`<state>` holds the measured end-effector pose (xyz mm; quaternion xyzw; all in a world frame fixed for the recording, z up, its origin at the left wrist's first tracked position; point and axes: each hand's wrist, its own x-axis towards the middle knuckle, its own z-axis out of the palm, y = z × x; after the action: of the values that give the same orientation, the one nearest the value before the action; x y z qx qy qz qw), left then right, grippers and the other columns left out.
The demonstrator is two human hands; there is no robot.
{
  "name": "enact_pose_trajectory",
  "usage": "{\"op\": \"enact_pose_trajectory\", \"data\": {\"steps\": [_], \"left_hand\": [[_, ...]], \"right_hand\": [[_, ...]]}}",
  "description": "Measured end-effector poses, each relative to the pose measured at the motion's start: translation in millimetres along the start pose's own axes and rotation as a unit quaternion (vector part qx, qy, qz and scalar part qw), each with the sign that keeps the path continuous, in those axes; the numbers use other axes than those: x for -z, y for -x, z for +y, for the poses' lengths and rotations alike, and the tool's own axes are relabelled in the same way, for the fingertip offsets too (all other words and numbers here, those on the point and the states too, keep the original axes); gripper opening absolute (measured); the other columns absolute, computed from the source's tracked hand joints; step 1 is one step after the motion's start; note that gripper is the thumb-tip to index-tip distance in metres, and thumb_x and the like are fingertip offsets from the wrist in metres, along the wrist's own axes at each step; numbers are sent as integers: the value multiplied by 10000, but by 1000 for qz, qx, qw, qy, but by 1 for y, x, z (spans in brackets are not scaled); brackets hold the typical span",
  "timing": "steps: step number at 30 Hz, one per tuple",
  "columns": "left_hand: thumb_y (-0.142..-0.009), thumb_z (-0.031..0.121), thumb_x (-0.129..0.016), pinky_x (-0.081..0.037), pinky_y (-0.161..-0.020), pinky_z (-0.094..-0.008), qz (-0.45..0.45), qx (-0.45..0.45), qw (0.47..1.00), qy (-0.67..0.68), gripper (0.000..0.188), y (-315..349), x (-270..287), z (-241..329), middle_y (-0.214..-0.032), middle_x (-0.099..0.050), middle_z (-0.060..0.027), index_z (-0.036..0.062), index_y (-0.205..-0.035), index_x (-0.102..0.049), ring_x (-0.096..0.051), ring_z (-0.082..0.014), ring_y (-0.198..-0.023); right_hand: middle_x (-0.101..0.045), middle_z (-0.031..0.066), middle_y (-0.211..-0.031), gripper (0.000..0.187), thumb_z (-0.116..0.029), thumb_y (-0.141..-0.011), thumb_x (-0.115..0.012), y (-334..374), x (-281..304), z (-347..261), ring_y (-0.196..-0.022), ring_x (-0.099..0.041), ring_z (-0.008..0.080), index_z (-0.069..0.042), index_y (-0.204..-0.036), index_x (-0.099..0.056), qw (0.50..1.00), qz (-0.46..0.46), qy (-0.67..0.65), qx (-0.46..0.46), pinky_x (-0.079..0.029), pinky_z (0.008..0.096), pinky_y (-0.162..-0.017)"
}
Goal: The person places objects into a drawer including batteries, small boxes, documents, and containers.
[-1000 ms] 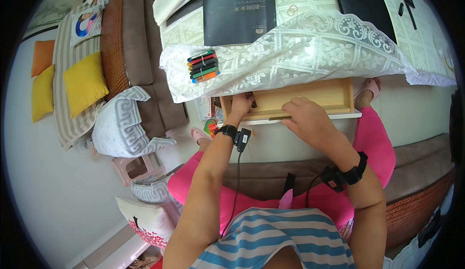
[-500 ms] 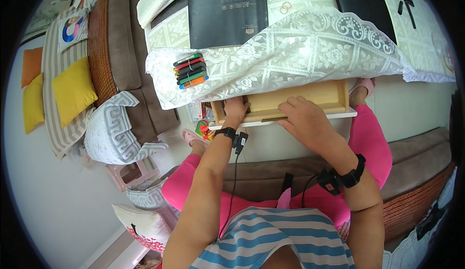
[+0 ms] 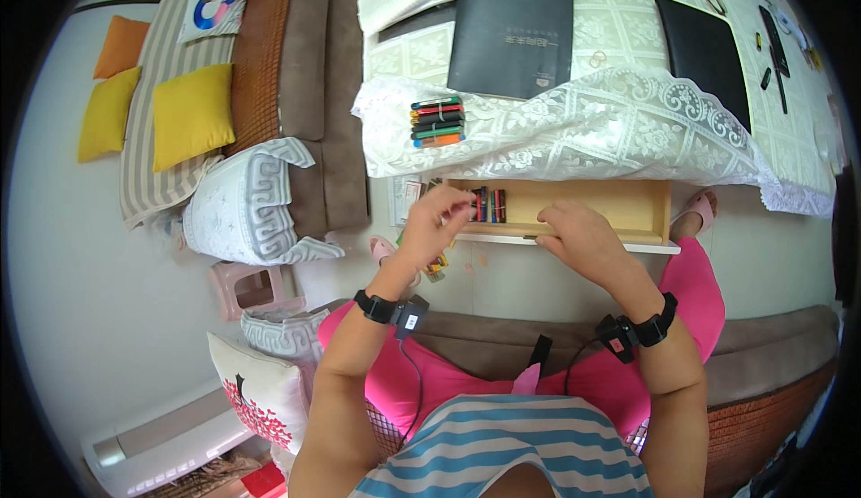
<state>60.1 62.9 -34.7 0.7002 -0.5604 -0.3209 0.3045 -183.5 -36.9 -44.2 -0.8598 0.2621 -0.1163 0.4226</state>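
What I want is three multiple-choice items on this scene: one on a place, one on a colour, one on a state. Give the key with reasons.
1. Where does the banded set of markers lie?
A. on the lace tablecloth
B. on the sofa
C. on the floor

2. What colour are the person's trousers?
A. blue
B. pink
C. grey

3. How is the wooden drawer under the table?
A. pushed shut
B. taken out and laid on the lap
C. pulled open

Key:
1 A, the set sits on the cloth near the table's corner.
2 B, both legs show bright pink.
3 C, its inside is in view, with the left hand at small markers in it and the right hand on its front edge.
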Motion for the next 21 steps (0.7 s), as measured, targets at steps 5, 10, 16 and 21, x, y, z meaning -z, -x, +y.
{"op": "enact_pose_trajectory", "data": {"steps": [5,10,16,21], "left_hand": [[-775,40,-649,-459,-605,-244,140,-83,980,-111,157,-32,52,35,-814,-623,-77,17,-930,-641,-569,-135,-678],[-738,77,-666,-475,-680,-318,131,-117,948,-265,179,-62,71,16,-864,-612,-97,40,-912,-647,-587,-232,-761],[-710,109,-691,-473,-761,-343,117,-127,926,-335,226,-62,55,3,-945,-607,-66,67,-930,-655,-550,-242,-922],[-694,105,-697,-466,-778,-349,147,-117,919,-347,284,-64,44,-2,-983,-586,-76,65,-968,-637,-538,-251,-939]], "right_hand": [[-549,148,-830,191,-138,-745,-637,1,-2,-7,-852,-529,333,-8,-851,-547,1000,6,-3,25,-432,421,-738],[-545,150,-823,194,-139,-738,-650,3,1,-5,-845,-528,333,-11,-842,-546,1000,-10,25,8,-436,414,-739],[-547,143,-828,192,-142,-738,-657,5,3,-4,-844,-531,323,-14,-838,-554,999,-4,43,15,-443,404,-749],[-550,138,-843,183,-138,-743,-655,3,4,-4,-853,-535,311,-15,-839,-560,997,-22,68,9,-445,395,-758]]}}
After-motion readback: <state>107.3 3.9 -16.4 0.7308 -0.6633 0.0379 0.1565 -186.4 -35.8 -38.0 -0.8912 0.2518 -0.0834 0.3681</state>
